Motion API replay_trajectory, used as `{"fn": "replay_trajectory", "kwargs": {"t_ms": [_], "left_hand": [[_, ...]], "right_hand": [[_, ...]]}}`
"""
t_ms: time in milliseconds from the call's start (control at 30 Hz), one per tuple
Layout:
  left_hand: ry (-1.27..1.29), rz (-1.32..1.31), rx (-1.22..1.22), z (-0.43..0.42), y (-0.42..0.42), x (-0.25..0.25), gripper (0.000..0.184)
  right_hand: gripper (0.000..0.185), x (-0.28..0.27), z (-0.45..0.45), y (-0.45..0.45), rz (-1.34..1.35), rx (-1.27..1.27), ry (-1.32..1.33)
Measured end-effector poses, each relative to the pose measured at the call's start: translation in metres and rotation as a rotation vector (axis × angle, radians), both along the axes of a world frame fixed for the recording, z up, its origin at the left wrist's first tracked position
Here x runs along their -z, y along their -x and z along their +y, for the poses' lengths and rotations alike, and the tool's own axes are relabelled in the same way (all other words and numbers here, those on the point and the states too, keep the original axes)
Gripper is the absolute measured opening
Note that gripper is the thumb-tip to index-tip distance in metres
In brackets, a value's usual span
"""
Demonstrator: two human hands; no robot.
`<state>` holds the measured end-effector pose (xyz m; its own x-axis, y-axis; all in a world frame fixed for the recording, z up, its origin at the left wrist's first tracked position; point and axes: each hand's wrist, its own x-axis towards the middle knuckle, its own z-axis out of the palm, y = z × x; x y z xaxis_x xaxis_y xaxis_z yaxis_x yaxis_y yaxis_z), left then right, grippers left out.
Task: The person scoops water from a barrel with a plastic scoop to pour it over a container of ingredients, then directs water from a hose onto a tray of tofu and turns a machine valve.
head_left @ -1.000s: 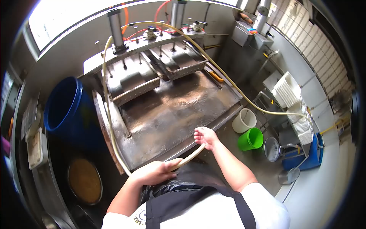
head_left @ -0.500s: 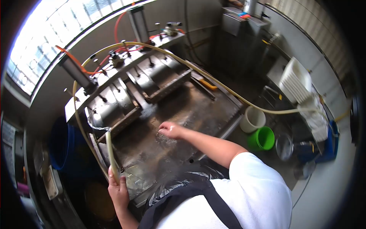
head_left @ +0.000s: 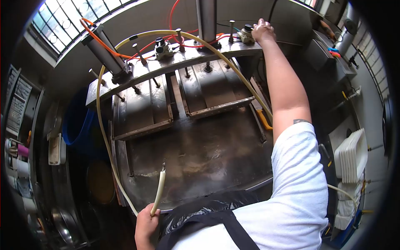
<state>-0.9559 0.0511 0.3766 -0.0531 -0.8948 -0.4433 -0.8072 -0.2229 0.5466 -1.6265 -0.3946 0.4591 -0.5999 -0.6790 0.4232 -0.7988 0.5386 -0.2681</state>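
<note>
My left hand (head_left: 146, 221), low in the view, is wrapped round a pale hose (head_left: 158, 193). The hose's open end points up over the wet metal worktop (head_left: 200, 154), with a little water at its tip. My right arm stretches to the back of the machine. There my right hand (head_left: 263, 32) is beside a valve with a black knob (head_left: 246, 34), its fingers bent and somewhat apart. I cannot tell whether it touches the knob. Two hinged-looking metal press plates (head_left: 143, 106) (head_left: 212, 89) hang below the machine's crossbar (head_left: 141, 68).
Two upright cylinders (head_left: 104, 52) (head_left: 206, 21) rise from the crossbar, with orange and red air tubes around them. A long yellowish hose (head_left: 102, 121) loops across the machine. A blue barrel (head_left: 79, 125) stands left; stacked white trays (head_left: 351, 157) are at right.
My right hand has gone from low over the worktop to the valve at the back. The hose's water stream has shrunk to a little at the tip. My view has shifted.
</note>
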Motion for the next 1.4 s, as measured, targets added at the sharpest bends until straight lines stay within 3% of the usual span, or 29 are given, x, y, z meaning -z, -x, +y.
{"fn": "replay_trajectory", "kwargs": {"t_ms": [67, 200, 267, 367, 500, 833, 1033, 1133, 1167, 1200, 1267, 1300, 1400], "left_hand": [[-0.056, -0.067, -0.001, 0.0, 0.008, -0.001, 0.026], [-0.066, -0.002, -0.025, -0.003, 0.028, 0.005, 0.02], [-0.073, 0.008, -0.028, -0.005, 0.033, 0.008, 0.02], [-0.138, -0.001, -0.006, -0.012, 0.044, 0.009, 0.02], [-0.062, 0.025, -0.012, -0.017, 0.046, 0.014, 0.021], [-0.039, 0.051, -0.008, -0.021, 0.05, 0.018, 0.023], [-0.046, 0.002, 0.03, -0.022, 0.05, 0.016, 0.022], [-0.028, -0.001, 0.048, -0.019, 0.047, 0.018, 0.02], [-0.023, 0.027, 0.034, -0.02, 0.05, 0.011, 0.018], [-0.051, 0.019, 0.045, -0.02, 0.047, 0.01, 0.018], [-0.093, 0.028, 0.016, -0.017, 0.043, 0.007, 0.016], [-0.065, 0.043, 0.015, -0.012, 0.035, 0.016, 0.015], [0.015, 0.068, -0.002, -0.002, 0.022, 0.022, 0.016]], "right_hand": [[0.05, 0.012, -0.006, -0.008, -0.012, -0.024, -0.216], [0.049, 0.05, -0.029, 0.016, -0.052, 0.02, -0.087], [0.05, 0.067, -0.064, 0.089, 0.017, -0.081, -0.196], [0.051, 0.059, -0.064, 0.107, 0.111, -0.185, -0.278], [0.046, 0.057, -0.049, 0.073, 0.17, -0.023, -0.145], [0.034, 0.062, -0.016, 0.038, 0.116, -0.065, 0.064], [0.041, 0.065, -0.011, 0.031, 0.004, -0.085, 0.111], [0.056, 0.074, 0.0, 0.024, -0.086, -0.125, 0.273], [0.058, 0.097, -0.008, 0.042, 0.028, -0.204, 0.451], [0.053, 0.077, 0.022, 0.012, -0.264, -0.16, 0.412], [0.033, 0.115, 0.051, -0.01, -0.574, -0.298, 0.552], [0.024, 0.128, 0.085, -0.058, -0.447, -0.389, 0.708], [0.017, 0.189, 0.174, -0.181, -0.517, -0.737, 0.665]]}}
